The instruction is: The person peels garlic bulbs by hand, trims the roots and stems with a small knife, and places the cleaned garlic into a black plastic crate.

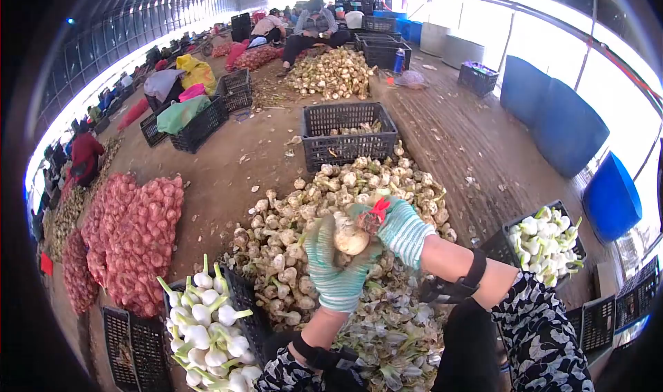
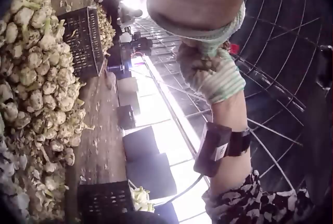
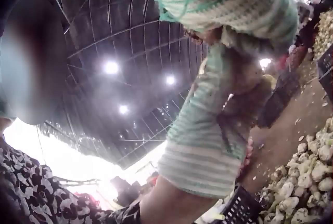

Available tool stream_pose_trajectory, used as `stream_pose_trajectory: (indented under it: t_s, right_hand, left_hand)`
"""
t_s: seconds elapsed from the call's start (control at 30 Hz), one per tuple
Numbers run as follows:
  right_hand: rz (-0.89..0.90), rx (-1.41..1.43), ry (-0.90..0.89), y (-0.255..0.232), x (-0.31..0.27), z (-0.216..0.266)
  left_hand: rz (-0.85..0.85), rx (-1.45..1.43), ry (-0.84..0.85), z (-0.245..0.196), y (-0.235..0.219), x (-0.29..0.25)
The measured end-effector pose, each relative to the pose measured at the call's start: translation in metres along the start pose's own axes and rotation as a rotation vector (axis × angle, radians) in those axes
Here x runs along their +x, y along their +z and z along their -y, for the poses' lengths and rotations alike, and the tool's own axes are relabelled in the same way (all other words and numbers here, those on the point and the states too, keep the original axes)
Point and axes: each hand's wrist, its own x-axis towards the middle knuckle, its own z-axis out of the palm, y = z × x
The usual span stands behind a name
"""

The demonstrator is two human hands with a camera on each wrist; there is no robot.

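Above the pile of garlic (image 1: 286, 243), the left hand (image 1: 335, 271), in a striped glove, holds one bulb (image 1: 351, 239) with thumb and fingers curled round it. The right hand (image 1: 402, 232) is bent in against that bulb, beside a red scrap (image 1: 379, 208); whether it pinches the bulb, the scrap or a tool, I cannot tell. The step in hand looks like cleaning this bulb; the next move probably calls for a steady left hold while the right works off the skin.

At the pile's near end lie loose skins (image 1: 397, 344). Left of the pile, a black crate (image 1: 250, 304) is heaped with white, green-stemmed bulbs (image 1: 207, 323); right of it, another crate (image 1: 498, 246) holds similar ones (image 1: 545, 243). Further left of the pile, red net sacks (image 1: 135, 233) bulge with bulbs. Just beyond it, an open crate (image 1: 349, 149) contains a few bulbs.
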Motion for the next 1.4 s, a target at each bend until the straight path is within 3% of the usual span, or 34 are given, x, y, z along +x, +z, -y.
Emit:
stream_pose_trajectory:
  t_s: [0.07,0.17,0.2,0.23,0.3,0.33,0.43,0.47,0.5,0.57,0.6,0.63,0.7,0.77,0.87,0.9,0.97,1.0,1.03,1.1,1.13,1.17,1.23,1.27,1.3,1.37,1.4]
  right_hand:
    - [-0.073,0.506,0.004,0.010,0.000,0.000]
    - [-0.023,0.673,-0.106,0.013,-0.009,0.004]
    - [-0.040,0.429,-0.102,0.010,-0.018,0.006]
    - [-0.038,0.420,-0.097,0.011,-0.021,0.004]
    - [-0.053,0.771,-0.130,0.011,-0.029,-0.002]
    - [-0.055,0.521,-0.056,0.006,-0.036,0.011]
    - [0.070,0.385,-0.102,-0.006,-0.041,0.017]
    - [0.049,0.288,-0.221,-0.007,-0.044,0.024]
    - [0.048,0.285,-0.215,-0.006,-0.049,0.029]
    - [0.010,0.365,-0.280,-0.004,-0.056,0.035]
    - [-0.030,0.199,-0.224,-0.004,-0.062,0.031]
    - [0.003,0.923,0.068,0.000,-0.059,0.001]
    - [-0.357,-0.409,-0.409,0.007,-0.076,-0.015]
    - [-0.423,-0.370,-0.363,0.011,-0.087,-0.033]
    - [-0.290,1.270,0.239,0.012,-0.099,-0.041]
    - [-0.307,1.290,0.242,0.013,-0.103,-0.051]
    - [-0.416,0.485,-0.233,0.015,-0.105,-0.064]
    - [-0.427,0.469,-0.132,0.013,-0.114,-0.069]
    - [-0.426,0.481,-0.119,0.011,-0.120,-0.062]
    - [-0.419,0.108,-0.286,0.009,-0.130,-0.049]
    - [-0.348,0.053,-0.376,0.003,-0.134,-0.042]
    - [-0.173,0.026,-0.419,-0.007,-0.138,-0.046]
    - [0.022,0.371,-0.187,-0.013,-0.149,-0.061]
    - [-0.152,0.737,-0.076,0.012,-0.157,-0.105]
    - [-0.044,1.463,0.088,0.016,-0.151,-0.097]
    - [-0.181,1.476,0.196,0.015,-0.149,-0.108]
    - [-0.182,0.830,-0.203,0.012,-0.147,-0.115]
  left_hand:
    - [-0.014,0.280,0.155,-0.006,-0.008,0.005]
    - [0.029,0.166,0.087,-0.009,-0.016,0.009]
    - [0.063,0.244,0.161,-0.014,-0.020,0.009]
    - [0.057,0.237,0.155,-0.016,-0.022,0.008]
    - [0.113,0.051,0.140,-0.018,-0.021,0.007]
    - [0.147,-0.040,0.070,-0.016,-0.023,0.004]
    - [0.145,-0.079,0.100,-0.020,-0.025,0.002]
    - [0.152,-0.172,0.002,-0.028,-0.025,0.001]
    - [0.152,-0.176,-0.003,-0.031,-0.024,0.000]
    - [0.164,-0.505,-0.164,-0.035,-0.023,-0.001]
    - [0.207,-0.484,-0.229,-0.036,-0.025,-0.001]
    - [0.204,-0.544,-0.371,-0.022,-0.023,-0.007]
    - [0.237,-0.854,-0.737,-0.018,-0.019,-0.012]
    - [0.300,-0.885,-0.847,-0.004,-0.010,-0.020]
    - [0.365,-0.904,-1.070,0.014,0.000,-0.027]
    - [0.380,-0.887,-1.087,0.015,0.004,-0.036]
    - [0.343,-0.442,-0.603,0.004,0.017,-0.052]
    - [0.453,-0.360,-0.505,0.004,0.012,-0.054]
    - [0.448,-0.260,-0.309,-0.004,0.010,-0.057]
    - [0.469,-0.338,-0.475,-0.028,-0.002,-0.054]
    - [0.423,-0.460,-0.634,-0.038,-0.006,-0.055]
    - [0.485,-0.510,-0.702,-0.034,-0.014,-0.057]
    - [0.630,-0.891,-1.058,-0.041,-0.027,-0.054]
    - [0.777,-0.810,-1.059,-0.041,-0.030,-0.053]
    - [0.779,-0.808,-1.067,-0.040,-0.027,-0.054]
    - [0.490,-0.742,-1.016,-0.033,-0.014,-0.059]
    - [0.557,-0.510,-0.669,-0.012,-0.012,-0.071]
